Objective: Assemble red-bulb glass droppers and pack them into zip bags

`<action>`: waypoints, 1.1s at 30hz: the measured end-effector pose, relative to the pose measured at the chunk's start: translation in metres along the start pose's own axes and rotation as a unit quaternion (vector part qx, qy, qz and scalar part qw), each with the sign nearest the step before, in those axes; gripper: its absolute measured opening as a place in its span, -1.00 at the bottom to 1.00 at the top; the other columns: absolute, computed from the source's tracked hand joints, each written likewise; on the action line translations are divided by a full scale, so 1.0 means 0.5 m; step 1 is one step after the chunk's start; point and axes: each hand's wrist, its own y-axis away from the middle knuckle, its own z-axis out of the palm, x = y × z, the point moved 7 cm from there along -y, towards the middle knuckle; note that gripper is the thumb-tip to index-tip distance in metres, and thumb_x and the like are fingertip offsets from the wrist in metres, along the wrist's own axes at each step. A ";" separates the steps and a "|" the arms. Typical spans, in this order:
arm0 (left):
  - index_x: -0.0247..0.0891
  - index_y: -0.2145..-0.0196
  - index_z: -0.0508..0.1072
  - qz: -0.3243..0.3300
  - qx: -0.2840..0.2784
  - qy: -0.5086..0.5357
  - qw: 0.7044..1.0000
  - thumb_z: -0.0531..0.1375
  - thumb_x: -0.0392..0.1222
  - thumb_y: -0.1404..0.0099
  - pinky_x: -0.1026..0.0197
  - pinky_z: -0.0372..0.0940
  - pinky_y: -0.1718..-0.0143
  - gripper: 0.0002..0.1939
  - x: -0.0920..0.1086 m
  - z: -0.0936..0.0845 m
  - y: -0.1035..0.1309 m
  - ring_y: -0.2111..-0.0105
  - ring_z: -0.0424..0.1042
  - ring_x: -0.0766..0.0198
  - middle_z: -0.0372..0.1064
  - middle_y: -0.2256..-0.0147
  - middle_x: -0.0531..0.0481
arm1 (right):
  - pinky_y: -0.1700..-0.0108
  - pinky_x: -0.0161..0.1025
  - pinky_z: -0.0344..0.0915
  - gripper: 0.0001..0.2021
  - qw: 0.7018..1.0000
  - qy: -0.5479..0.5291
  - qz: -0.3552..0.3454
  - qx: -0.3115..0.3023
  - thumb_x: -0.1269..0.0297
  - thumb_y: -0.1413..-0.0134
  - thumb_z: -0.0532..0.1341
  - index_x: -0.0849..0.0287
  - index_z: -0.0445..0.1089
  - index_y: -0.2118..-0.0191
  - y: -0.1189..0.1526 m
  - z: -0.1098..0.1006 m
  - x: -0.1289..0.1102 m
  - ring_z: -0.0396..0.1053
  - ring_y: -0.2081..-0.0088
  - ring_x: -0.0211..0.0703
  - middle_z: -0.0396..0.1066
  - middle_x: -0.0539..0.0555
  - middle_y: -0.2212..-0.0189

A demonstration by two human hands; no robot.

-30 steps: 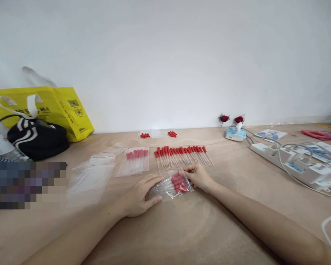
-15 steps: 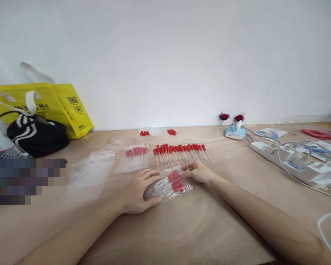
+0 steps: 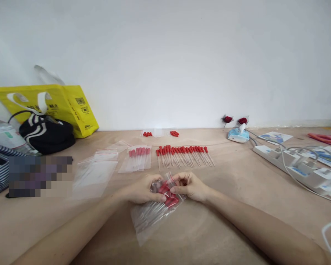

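Observation:
Between my hands is a clear zip bag (image 3: 149,217) with several red-bulbed droppers (image 3: 172,200) inside, their thin stems pointing down to the left. My left hand (image 3: 145,189) grips the bag from the left, thumb across the front. At the bag's upper right edge, my right hand (image 3: 189,187) pinches the plastic near the red seal strip. Just beyond lies a row of loose droppers (image 3: 182,154), red bulbs facing the wall. Left of that row is another bag of droppers (image 3: 136,160), lying flat. Flat, unfilled zip bags (image 3: 95,175) overlap farther left.
Small red bulbs (image 3: 174,133) lie on plastic bags near the wall. A yellow bag (image 3: 82,110) and black pouch (image 3: 48,136) stand at left. On the right are a tissue pack (image 3: 238,135), a power strip (image 3: 292,163) with cables, and two dark red flowers (image 3: 242,120).
The held bag has turned and tilted, its stem end now hanging toward me. My left thumb now presses across its front. My right hand has shifted slightly lower on the bag's edge.

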 end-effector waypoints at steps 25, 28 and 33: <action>-0.36 0.12 0.32 -0.169 0.500 -0.268 0.806 0.11 -0.07 -0.10 -0.03 -0.02 -0.06 -0.58 -0.166 -0.316 0.103 -0.04 0.12 -0.05 0.25 0.08 -0.24 | 0.61 -0.38 -0.12 -0.69 0.977 0.150 -0.001 0.154 0.03 0.27 0.25 0.19 0.24 0.56 0.007 -0.113 -0.023 -0.07 0.66 -0.43 0.03 -0.15 0.74; -0.45 0.05 0.30 -0.213 0.416 -0.399 0.789 0.00 -0.01 -0.14 0.00 -0.06 -0.08 -0.48 -0.187 -0.283 0.155 -0.09 0.03 -0.07 0.14 -0.02 -0.32 | 0.60 -0.39 -0.10 -0.70 0.975 0.156 -0.014 0.158 0.05 0.27 0.25 0.20 0.25 0.56 0.006 -0.115 -0.023 -0.07 0.65 -0.43 0.05 -0.15 0.73; -0.69 -0.02 0.18 -0.352 0.299 -0.372 0.805 -0.12 0.07 -0.16 -0.05 -0.03 -0.05 -0.28 -0.273 -0.236 0.210 -0.10 0.01 -0.18 0.08 -0.05 -0.49 | 0.58 -0.39 -0.07 -0.72 0.973 0.169 -0.020 0.153 0.08 0.26 0.25 0.22 0.27 0.54 0.005 -0.115 -0.019 -0.03 0.64 -0.43 0.09 -0.13 0.71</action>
